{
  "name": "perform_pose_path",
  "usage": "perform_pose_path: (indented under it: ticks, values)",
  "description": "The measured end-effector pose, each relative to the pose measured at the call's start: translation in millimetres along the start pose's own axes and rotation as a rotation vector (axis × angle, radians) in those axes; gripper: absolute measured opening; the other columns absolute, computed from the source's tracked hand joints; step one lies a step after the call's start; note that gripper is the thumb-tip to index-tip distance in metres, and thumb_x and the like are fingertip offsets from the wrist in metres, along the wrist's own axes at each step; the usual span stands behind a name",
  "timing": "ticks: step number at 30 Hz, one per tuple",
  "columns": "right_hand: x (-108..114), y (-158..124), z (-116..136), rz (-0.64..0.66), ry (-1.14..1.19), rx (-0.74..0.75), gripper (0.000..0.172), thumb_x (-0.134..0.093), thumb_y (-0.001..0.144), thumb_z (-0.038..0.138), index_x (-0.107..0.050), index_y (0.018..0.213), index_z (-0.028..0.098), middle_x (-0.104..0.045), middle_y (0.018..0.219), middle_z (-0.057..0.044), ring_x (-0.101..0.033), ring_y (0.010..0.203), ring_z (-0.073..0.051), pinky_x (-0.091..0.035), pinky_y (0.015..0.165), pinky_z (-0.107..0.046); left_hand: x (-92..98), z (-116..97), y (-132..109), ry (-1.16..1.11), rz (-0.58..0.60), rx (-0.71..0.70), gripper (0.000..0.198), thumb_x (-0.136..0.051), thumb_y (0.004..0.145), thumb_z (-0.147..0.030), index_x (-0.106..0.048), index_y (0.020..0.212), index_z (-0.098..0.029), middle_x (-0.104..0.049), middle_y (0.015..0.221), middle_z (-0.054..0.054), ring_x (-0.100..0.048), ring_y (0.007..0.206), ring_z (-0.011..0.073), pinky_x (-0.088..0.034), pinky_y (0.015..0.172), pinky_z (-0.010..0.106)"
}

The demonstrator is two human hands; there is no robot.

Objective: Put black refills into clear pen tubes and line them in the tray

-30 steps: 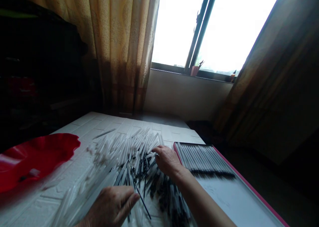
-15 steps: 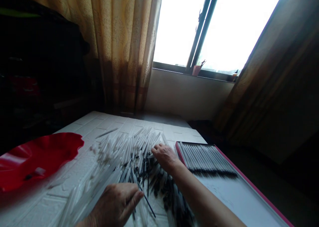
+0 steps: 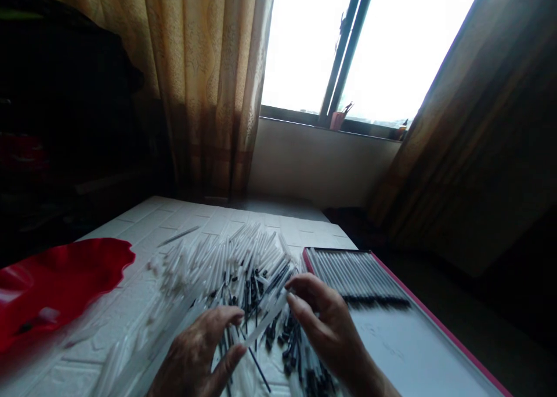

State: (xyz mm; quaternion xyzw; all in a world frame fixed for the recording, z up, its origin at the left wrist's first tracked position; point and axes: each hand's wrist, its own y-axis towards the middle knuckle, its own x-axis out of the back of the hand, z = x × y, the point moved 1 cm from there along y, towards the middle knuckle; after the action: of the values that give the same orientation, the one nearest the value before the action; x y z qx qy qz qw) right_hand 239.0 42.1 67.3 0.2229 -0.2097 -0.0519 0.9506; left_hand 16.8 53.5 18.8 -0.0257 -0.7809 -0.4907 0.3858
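My right hand (image 3: 326,316) pinches a translucent pen barrel (image 3: 267,320) between thumb and fingertips, slanting down to the left. The barrel's lower end lies by the thumb of my left hand (image 3: 198,347); whether they touch I cannot tell. My left thumb and forefinger are apart. Beneath both hands spreads a pile of clear barrels (image 3: 217,257), mixed with thin black refills (image 3: 260,369). Small black caps or tips (image 3: 311,379) lie near my right wrist. To the right, a red-edged tray (image 3: 391,350) bears a neat row of clear pens (image 3: 352,275) with black lower ends.
A red wavy-edged bowl (image 3: 87,269) sits at the left of the white brick-patterned tabletop (image 3: 152,217). One stick (image 3: 178,235) lies apart from the pile at the back. Beyond are a curtain (image 3: 200,95) and a window with a pink cup (image 3: 337,119) on its sill.
My right hand has drawn back from the pile toward me and now holds a clear pen barrel. My left thumb and forefinger have spread apart. The view has shifted slightly.
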Motion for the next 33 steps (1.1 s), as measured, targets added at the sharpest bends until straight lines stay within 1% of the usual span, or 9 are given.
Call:
perform_pose_path:
  ticks: [4,7,9,12,15,18,21,30,33]
  values:
    - [-21.7,-8.4,-11.9,0.127,0.294,-0.177,0.019,-0.059,0.083,0.034,-0.064,0.089,0.017,-0.060,0.071,-0.001,-0.053,0.060,-0.013,-0.045,0.055,-0.025,-3.0,-0.5,-7.2,-0.051,0.102,0.000,0.039,-0.046,0.098,-0.050,-0.051,0.131,-0.028,-0.075,0.111,0.002,-0.074,0.095,0.0162,-0.057,0.085,0.018]
    - [-31.0,-9.9,-18.1,0.230,0.346,-0.230,0.023,-0.061,0.083,0.034,-0.066,0.095,0.015,-0.066,0.077,-0.005,-0.061,0.066,-0.016,-0.050,0.061,-0.027,-6.8,1.0,-12.7,-0.123,0.180,0.032,0.034,-0.039,0.102,-0.043,-0.052,0.131,-0.032,-0.075,0.114,-0.001,-0.075,0.095,0.0137,-0.056,0.085,0.014]
    - [-30.8,-9.8,-23.0,0.221,0.226,-0.160,0.025,-0.059,0.084,0.031,-0.066,0.103,0.015,-0.070,0.084,-0.008,-0.065,0.072,-0.019,-0.052,0.066,-0.029,-8.4,4.2,-14.4,-0.148,0.161,0.098,0.034,-0.036,0.103,-0.041,-0.056,0.128,-0.032,-0.076,0.112,-0.002,-0.075,0.094,0.0140,-0.055,0.084,0.014]
    - [-28.0,-9.1,-29.7,0.186,-0.220,0.066,0.021,-0.054,0.088,0.019,-0.069,0.103,0.019,-0.071,0.087,-0.007,-0.067,0.074,-0.019,-0.051,0.068,-0.028,-9.1,9.7,-11.8,-0.152,0.085,0.210,0.034,-0.038,0.102,-0.045,-0.064,0.119,-0.030,-0.079,0.103,-0.001,-0.076,0.089,0.0156,-0.057,0.080,0.014]
    - [-33.5,-9.6,-33.0,0.347,-0.651,0.223,0.025,-0.055,0.087,0.009,-0.071,0.098,0.025,-0.070,0.092,-0.004,-0.067,0.079,-0.019,-0.051,0.068,-0.026,-9.8,11.7,-6.0,-0.146,0.034,0.253,0.038,-0.039,0.101,-0.050,-0.068,0.108,-0.026,-0.081,0.093,0.000,-0.078,0.080,0.0153,-0.057,0.074,0.012]
    - [-44.4,-10.4,-31.9,0.507,-0.871,0.285,0.015,-0.065,0.087,0.013,-0.070,0.094,0.026,-0.068,0.099,-0.004,-0.066,0.087,-0.022,-0.053,0.069,-0.027,-11.1,9.9,-2.8,-0.130,-0.005,0.205,0.039,-0.039,0.101,-0.050,-0.069,0.103,-0.025,-0.081,0.090,0.000,-0.078,0.078,0.0139,-0.055,0.074,0.010]
    - [-51.3,-10.3,-27.5,0.577,-0.948,0.302,0.004,-0.068,0.088,0.019,-0.069,0.090,0.023,-0.067,0.101,-0.005,-0.066,0.087,-0.023,-0.056,0.069,-0.030,-12.5,8.0,-3.6,-0.127,-0.017,0.162,0.035,-0.040,0.101,-0.047,-0.066,0.106,-0.025,-0.081,0.091,0.000,-0.077,0.080,0.0124,-0.053,0.077,0.008]
    - [-51.1,-10.7,-24.2,0.605,-0.964,0.375,0.007,-0.067,0.090,0.016,-0.065,0.096,0.019,-0.067,0.101,-0.006,-0.065,0.084,-0.023,-0.055,0.063,-0.029,-16.5,13.1,-11.9,-0.238,0.153,0.232,0.021,-0.046,0.100,-0.033,-0.065,0.107,-0.027,-0.079,0.089,-0.002,-0.077,0.080,0.0122,-0.055,0.073,0.010]
    - [-50.1,-10.6,-27.2,0.621,-0.936,0.423,0.007,-0.068,0.089,0.015,-0.064,0.095,0.018,-0.068,0.099,-0.004,-0.065,0.083,-0.022,-0.054,0.065,-0.029,-17.2,13.9,-11.9,-0.244,0.143,0.262,0.025,-0.046,0.099,-0.036,-0.068,0.105,-0.025,-0.080,0.090,-0.001,-0.077,0.081,0.0133,-0.056,0.072,0.010]
